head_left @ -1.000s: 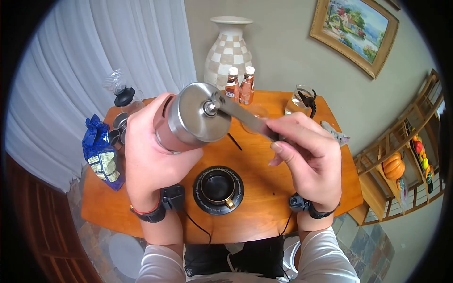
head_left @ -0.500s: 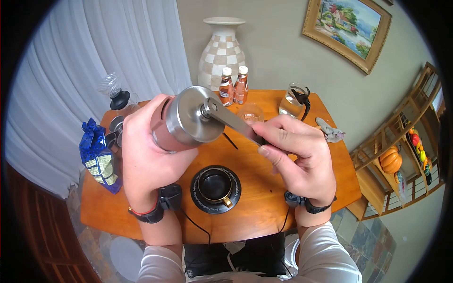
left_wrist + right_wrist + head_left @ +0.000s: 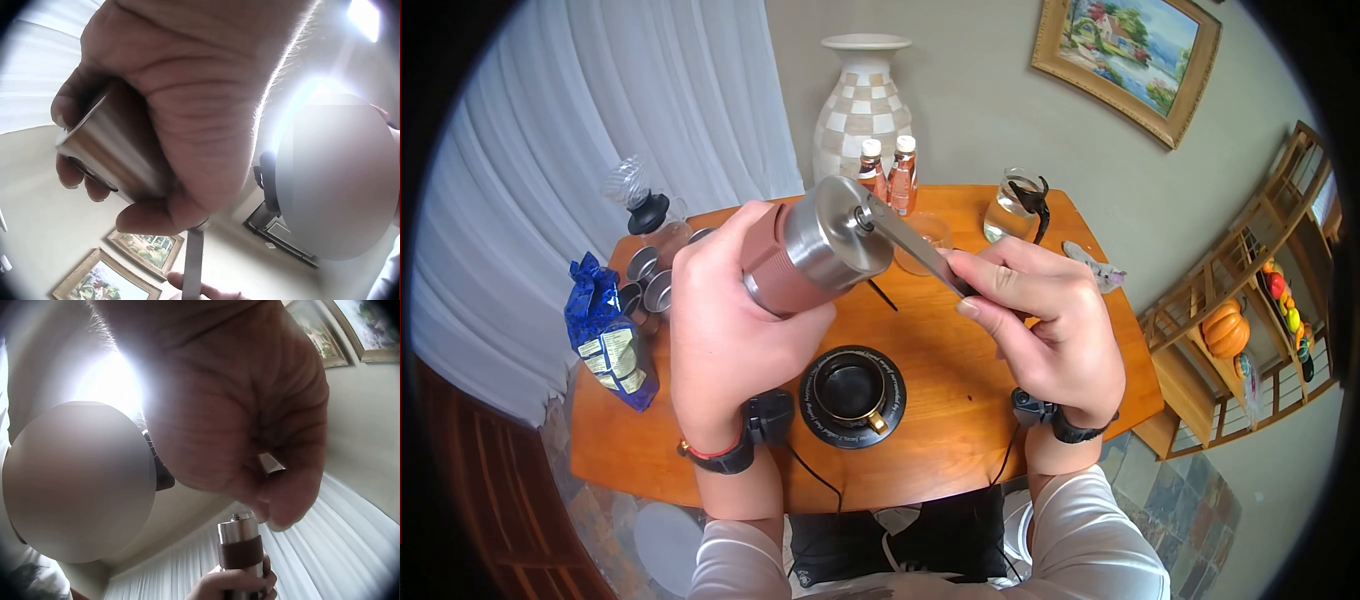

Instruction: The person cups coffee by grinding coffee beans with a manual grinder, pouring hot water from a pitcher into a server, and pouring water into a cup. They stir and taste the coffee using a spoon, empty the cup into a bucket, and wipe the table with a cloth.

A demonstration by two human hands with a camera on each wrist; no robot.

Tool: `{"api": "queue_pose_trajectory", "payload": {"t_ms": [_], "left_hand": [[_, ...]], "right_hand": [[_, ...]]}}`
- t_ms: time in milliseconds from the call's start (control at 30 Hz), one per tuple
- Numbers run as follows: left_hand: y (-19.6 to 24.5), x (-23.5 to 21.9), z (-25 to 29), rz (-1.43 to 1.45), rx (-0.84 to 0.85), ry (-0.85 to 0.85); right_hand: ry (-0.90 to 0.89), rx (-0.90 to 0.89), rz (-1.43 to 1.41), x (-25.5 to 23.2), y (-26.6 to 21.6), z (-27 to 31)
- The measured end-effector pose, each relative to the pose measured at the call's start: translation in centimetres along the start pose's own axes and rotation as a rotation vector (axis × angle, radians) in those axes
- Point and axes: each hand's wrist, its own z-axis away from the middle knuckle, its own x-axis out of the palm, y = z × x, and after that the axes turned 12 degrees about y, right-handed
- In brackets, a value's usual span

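A steel manual coffee grinder (image 3: 840,235) with a brown band is tilted above the table, its lid turned toward the right. My left hand (image 3: 725,310) wraps round its body, with the fingers curling about the steel side in the left wrist view. From the lid a flat crank arm (image 3: 912,240) reaches out to my right hand (image 3: 1050,325). Thumb and fingers of that hand pinch the crank's outer end; the knob is mostly hidden. Below both hands stands a black cup (image 3: 849,388) with a gold handle on a black saucer (image 3: 818,425) with white lettering.
At the left are a blue bag (image 3: 607,335), metal cups (image 3: 643,265) and a glass dripper (image 3: 625,180). Two bottles (image 3: 903,180), a glass jug of clear liquid (image 3: 1008,212) and a grey cloth (image 3: 1097,268) sit farther back. Cables run from both wrists.
The grinder has tipped so that more of its side shows, its lid now facing further right. The crank has swung slightly, the right hand still pinching it. The head view has shifted a little.
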Motion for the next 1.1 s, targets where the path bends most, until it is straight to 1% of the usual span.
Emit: {"api": "queue_pose_trajectory", "payload": {"t_ms": [67, 133, 267, 333, 433, 467, 500, 533, 567, 600, 633, 667, 700, 733, 767, 800, 833, 867, 900, 933, 967, 1033, 1067, 1100], "left_hand": [[0.2, 0.6, 0.1, -0.002, 0.002, 0.015], [0.6, 1.2, 0.4, -0.148, -0.028, 0.13], [0.8, 1.2, 0.5, -0.167, -0.053, 0.09], [0.8, 0.6, 0.3, -0.09, -0.098, -0.034], [0.9, 0.6, 0.3, -0.06, -0.093, -0.036], [0.9, 0.6, 0.3, -0.059, -0.093, -0.04], [1.0, 0.6, 0.3, -0.036, -0.067, -0.011], [1.1, 0.7, 0.2, -0.014, -0.042, 0.018], [1.3, 0.7, 0.3, -0.012, -0.043, 0.015], [1.5, 0.7, 0.4, 0.006, -0.048, 0.047], [1.7, 0.7, 0.6, 0.026, -0.052, 0.076], [1.4, 0.5, 0.6, -0.043, 0.063, 0.008], [1.5, 0.7, 0.8, -0.033, 0.065, -0.001], [1.6, 0.9, 1.0, 0.009, 0.121, -0.014], [1.7, 1.1, 1.3, 0.053, 0.175, -0.027], [1.8, 1.3, 1.6, 0.064, 0.171, -0.037], [2.1, 1.4, 1.9, 0.048, 0.199, -0.137], [2.3, 1.5, 2.0, 0.03, 0.228, -0.235], [2.6, 1.6, 2.1, 0.011, 0.257, -0.33], [2.9, 1.9, 2.2, 0.006, 0.234, -0.39], [2.9, 2.3, 2.3, 0.009, 0.231, -0.393], [2.5, 3.0, 2.5, -0.171, 0.236, -0.46], [2.2, 3.1, 2.4, -0.171, 0.233, -0.461], [1.8, 3.2, 2.2, -0.258, 0.252, -0.452]], "right_hand": [[0.03, 0.006, 0.001, 0.4, -0.1, 0.1], [0.061, 0.011, 0.002, 0.5, -0.4, 0.3], [0.041, 0.026, 0.093, 0.0, -0.8, 0.4], [0.02, 0.016, 0.131, -0.2, -0.8, 0.5], [0.008, 0.02, 0.114, -0.3, -0.7, 0.7], [0.025, -0.015, 0.085, -0.2, -0.5, 0.7], [0.04, -0.05, 0.056, -0.1, -0.4, 0.8], [0.041, -0.047, 0.057, -0.1, -0.5, 0.7], [0.052, 0.025, -0.005, -0.1, -0.7, 0.6], [0.065, 0.102, -0.067, 0.0, -1.0, 0.5], [0.069, 0.109, -0.064, -0.1, -1.3, 0.3], [0.044, 0.228, -0.284, -0.2, -1.6, 0.0], [0.023, 0.347, -0.504, -0.1, -1.7, -0.3], [0.192, 0.249, -0.462, 1.1, -0.8, -0.2], [0.357, 0.167, -0.541, 1.9, 0.8, -0.5], [0.471, 0.252, -0.683, 2.2, 1.0, -0.6], [0.588, 0.335, -0.825, 2.5, 1.1, -0.6], [0.595, 0.341, -0.814, 2.5, 1.2, -0.8], [0.634, 0.413, -0.911, 2.5, 1.4, -1.0], [0.672, 0.485, -1.012, 2.5, 1.4, -1.1], [0.673, 0.49, -1.009, 2.5, 1.1, -1.2], [0.598, 0.676, -1.163, 2.2, 0.0, -1.6], [0.53, 0.679, -1.175, 2.1, -0.3, -1.3], [0.53, 0.681, -1.175, 2.0, -0.7, -1.0]]}}
